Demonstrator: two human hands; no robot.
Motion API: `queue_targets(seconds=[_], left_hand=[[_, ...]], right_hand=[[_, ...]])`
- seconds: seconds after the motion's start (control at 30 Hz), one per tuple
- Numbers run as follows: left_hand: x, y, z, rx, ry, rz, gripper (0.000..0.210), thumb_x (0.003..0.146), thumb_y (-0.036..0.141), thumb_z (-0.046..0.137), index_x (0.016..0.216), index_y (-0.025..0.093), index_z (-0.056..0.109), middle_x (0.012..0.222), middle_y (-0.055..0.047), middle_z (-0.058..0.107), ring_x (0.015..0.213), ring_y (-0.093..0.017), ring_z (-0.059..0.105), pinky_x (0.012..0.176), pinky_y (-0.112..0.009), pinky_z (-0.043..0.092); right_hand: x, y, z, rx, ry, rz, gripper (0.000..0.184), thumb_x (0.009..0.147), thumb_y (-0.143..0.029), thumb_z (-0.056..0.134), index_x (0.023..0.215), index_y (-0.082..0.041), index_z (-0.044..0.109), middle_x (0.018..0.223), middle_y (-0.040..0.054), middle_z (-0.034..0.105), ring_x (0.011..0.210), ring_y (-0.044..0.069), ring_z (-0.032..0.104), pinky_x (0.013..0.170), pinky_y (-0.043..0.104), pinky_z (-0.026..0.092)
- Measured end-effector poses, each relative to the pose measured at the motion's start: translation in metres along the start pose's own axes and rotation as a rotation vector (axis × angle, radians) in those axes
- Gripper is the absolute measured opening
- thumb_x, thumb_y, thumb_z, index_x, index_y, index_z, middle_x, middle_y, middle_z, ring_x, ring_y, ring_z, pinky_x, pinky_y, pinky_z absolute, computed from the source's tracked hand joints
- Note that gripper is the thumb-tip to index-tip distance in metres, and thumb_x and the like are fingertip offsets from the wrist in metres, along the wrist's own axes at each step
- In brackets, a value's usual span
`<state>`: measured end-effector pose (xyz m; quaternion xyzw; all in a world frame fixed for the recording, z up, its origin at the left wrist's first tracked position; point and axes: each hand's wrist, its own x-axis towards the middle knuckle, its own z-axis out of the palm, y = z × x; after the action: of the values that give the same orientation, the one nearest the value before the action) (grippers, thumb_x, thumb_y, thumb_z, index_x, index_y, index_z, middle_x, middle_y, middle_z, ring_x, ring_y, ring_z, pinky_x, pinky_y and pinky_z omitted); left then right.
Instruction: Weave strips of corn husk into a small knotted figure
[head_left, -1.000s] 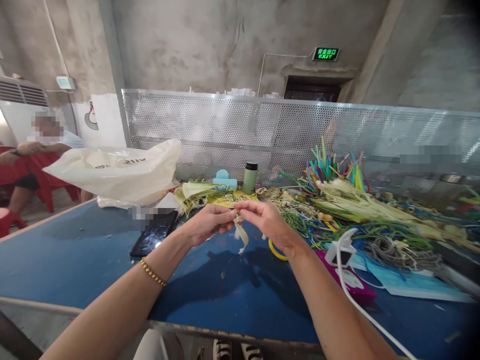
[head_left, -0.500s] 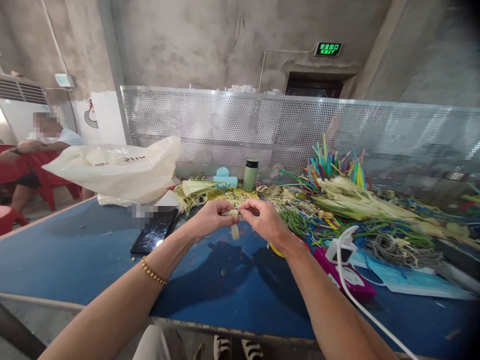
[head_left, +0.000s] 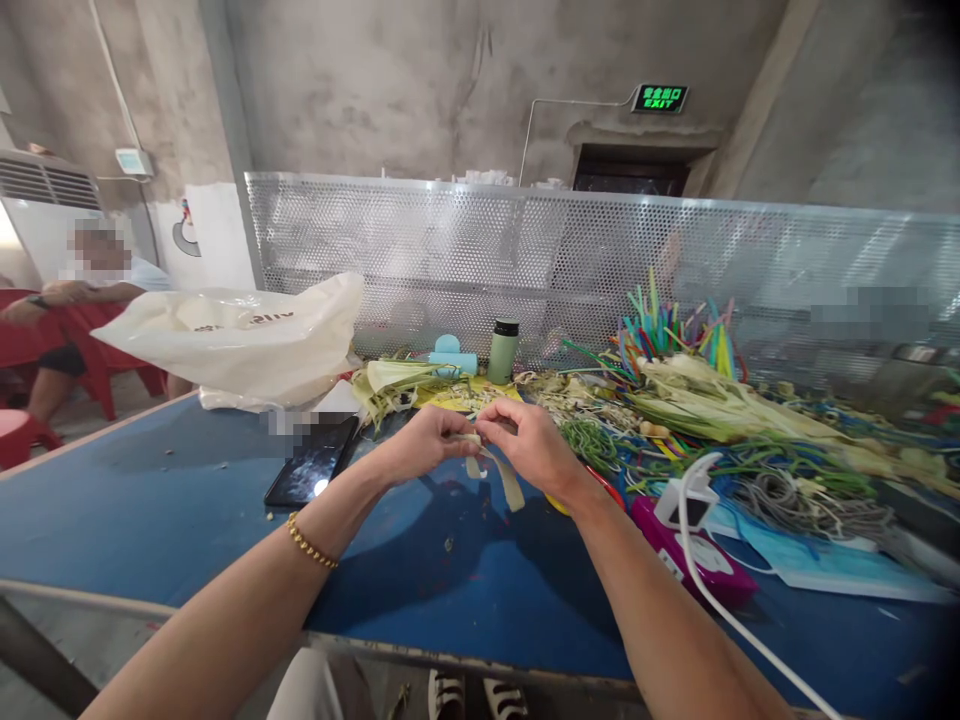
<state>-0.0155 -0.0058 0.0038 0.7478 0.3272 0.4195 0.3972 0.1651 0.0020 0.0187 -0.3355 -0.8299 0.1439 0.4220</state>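
Above the blue table (head_left: 420, 610), my hands meet over a pale strip of what looks like corn husk (head_left: 508, 485). My left hand (head_left: 426, 440), on the arm with a gold bead bracelet (head_left: 311, 545), pinches the strip between thumb and fingers. My right hand (head_left: 521, 435) is closed at the strip's other side, thumb against fingertips. One end of the strip hangs down to the right below the fingers, and a shorter piece hangs nearer the left hand. Exactly how the strip is folded is hidden by the fingers. Beyond them lie husk scraps (head_left: 401, 385).
A tablet (head_left: 311, 465) and a large white plastic bag (head_left: 232, 350) are on the left. A green bottle (head_left: 502, 352) stands at the back. To the right lie husks (head_left: 735, 405), cords (head_left: 814, 500), a magenta power strip (head_left: 705, 560) and a white cable (head_left: 727, 615). A person (head_left: 97, 290) sits far left.
A longer end of the husk strip now hangs down to the right between my hands; before, only a short end showed below the left fingers. Both hands stay close together.
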Motion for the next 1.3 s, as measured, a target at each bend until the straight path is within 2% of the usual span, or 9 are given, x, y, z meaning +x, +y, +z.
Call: queue_targets(seconds=[0.1,0.2,0.57,0.77,0.9,1.03,1.1,1.23,1.3], left_hand=[[-0.002,0.001,0.0,-0.007,-0.129,-0.039,0.017,0.074,0.028,0.07,0.076,0.012,0.075,0.073,-0.006,0.071,0.065,-0.013,0.058,0.063,-0.024,0.042],[-0.004,0.003,-0.001,-0.014,-0.167,-0.06,0.02,0.075,0.031,0.07,0.076,0.012,0.075,0.072,-0.006,0.071,0.063,-0.013,0.057,0.061,-0.024,0.041],[-0.002,0.0,-0.003,-0.083,-0.146,-0.125,0.018,0.069,0.029,0.075,0.07,0.012,0.072,0.064,-0.002,0.064,0.059,-0.01,0.05,0.058,-0.024,0.036],[-0.005,0.003,-0.002,-0.119,-0.153,-0.135,0.02,0.065,0.031,0.078,0.065,0.013,0.071,0.06,-0.001,0.06,0.057,-0.01,0.048,0.057,-0.025,0.035],[-0.002,0.0,-0.002,-0.261,-0.062,-0.143,0.022,0.065,0.035,0.079,0.071,0.014,0.075,0.067,-0.004,0.066,0.064,-0.012,0.054,0.063,-0.026,0.04],[0.003,-0.008,-0.002,-0.353,0.207,-0.214,0.025,0.063,0.036,0.081,0.068,0.012,0.075,0.061,-0.005,0.064,0.054,-0.01,0.05,0.052,-0.025,0.035],[0.005,-0.01,-0.002,-0.429,0.298,-0.269,0.026,0.059,0.034,0.084,0.07,0.012,0.075,0.06,-0.005,0.064,0.051,-0.009,0.048,0.048,-0.024,0.032],[0.008,-0.013,-0.002,-0.56,0.361,-0.252,0.025,0.056,0.031,0.086,0.067,0.013,0.074,0.053,0.0,0.058,0.047,-0.007,0.042,0.046,-0.023,0.03],[0.008,-0.013,0.0,-0.61,0.367,-0.208,0.023,0.058,0.03,0.085,0.068,0.013,0.073,0.055,0.001,0.058,0.048,-0.005,0.041,0.047,-0.023,0.029]], right_hand=[[0.0,0.0,0.002,-0.073,0.02,-0.077,0.011,0.085,-0.018,0.059,0.077,-0.017,0.064,0.077,0.0018,0.065,0.074,0.014,0.058,0.07,0.025,0.043],[0.0,0.001,0.003,-0.136,0.042,-0.105,0.01,0.085,-0.017,0.059,0.077,-0.017,0.064,0.079,0.0026,0.065,0.077,0.015,0.058,0.072,0.027,0.042],[0.0,0.001,0.004,-0.193,0.107,-0.052,0.011,0.086,-0.018,0.059,0.075,-0.018,0.061,0.079,0.0034,0.065,0.077,0.017,0.059,0.071,0.028,0.042],[0.0,0.008,0.007,-0.239,0.063,-0.066,0.007,0.086,-0.022,0.061,0.081,-0.019,0.064,0.082,0.0034,0.067,0.079,0.018,0.06,0.074,0.03,0.042],[0.002,0.015,-0.002,-0.481,0.301,-0.042,0.015,0.083,-0.03,0.066,0.091,-0.018,0.066,0.097,0.0101,0.067,0.094,0.025,0.057,0.085,0.038,0.039],[0.001,0.002,-0.012,-0.491,0.568,-0.099,0.017,0.091,-0.028,0.052,0.084,-0.017,0.064,0.091,0.0107,0.065,0.088,0.023,0.056,0.083,0.037,0.04],[-0.001,-0.008,-0.01,-0.356,0.525,-0.112,0.02,0.092,-0.029,0.049,0.082,-0.018,0.063,0.08,0.0076,0.064,0.072,0.018,0.055,0.071,0.031,0.042],[-0.008,-0.02,0.013,-0.075,0.139,-0.016,0.022,0.09,-0.029,0.053,0.073,-0.019,0.063,0.058,0.0001,0.058,0.054,0.014,0.05,0.055,0.026,0.038],[-0.009,-0.021,0.024,-0.062,0.036,0.005,0.026,0.089,-0.026,0.052,0.065,-0.02,0.06,0.056,-0.0006,0.057,0.053,0.013,0.05,0.055,0.026,0.037]])
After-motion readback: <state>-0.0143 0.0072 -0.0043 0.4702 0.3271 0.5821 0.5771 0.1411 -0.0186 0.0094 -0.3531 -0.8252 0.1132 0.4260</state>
